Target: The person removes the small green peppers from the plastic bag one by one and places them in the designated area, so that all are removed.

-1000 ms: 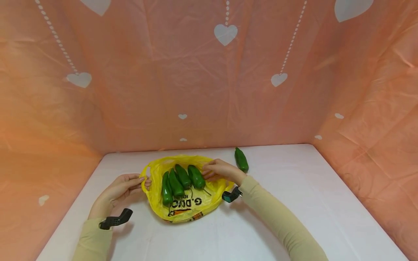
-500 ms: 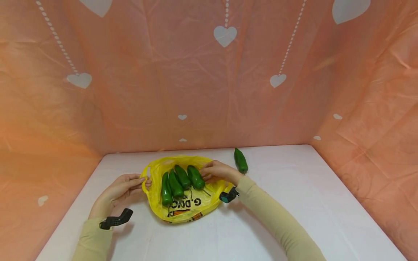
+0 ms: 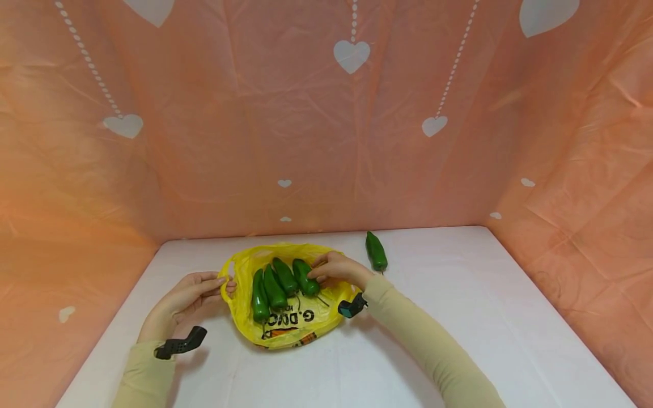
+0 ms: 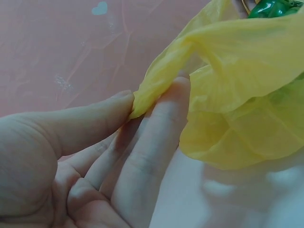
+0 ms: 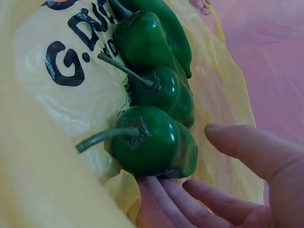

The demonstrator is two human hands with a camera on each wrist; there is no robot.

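A yellow plastic bag (image 3: 240, 323) lies spread on the table with its mouth wide. Several green peppers rest side by side in it; the rightmost green pepper (image 3: 303, 273) is nearest my right hand (image 3: 339, 267). In the right wrist view, that hand's straight fingers (image 5: 175, 202) touch this pepper's side, while the thumb (image 5: 237, 142) stands apart from it. My left hand (image 3: 191, 294) pinches the bag's handle between thumb and fingers, as the left wrist view shows at the bag's twisted edge (image 4: 156, 85).
One more green pepper (image 3: 376, 252) lies outside the bag, behind my right wrist. The white table (image 3: 433, 317) meets orange cloth walls (image 3: 326, 170) with white hearts at the back and sides. Each wrist carries a black camera mount (image 3: 181, 344).
My right hand has shifted slightly left, and its fingers now reach over the rightmost pepper's edge. The left hand keeps its pinch on the bag handle, and the peppers lie as before.
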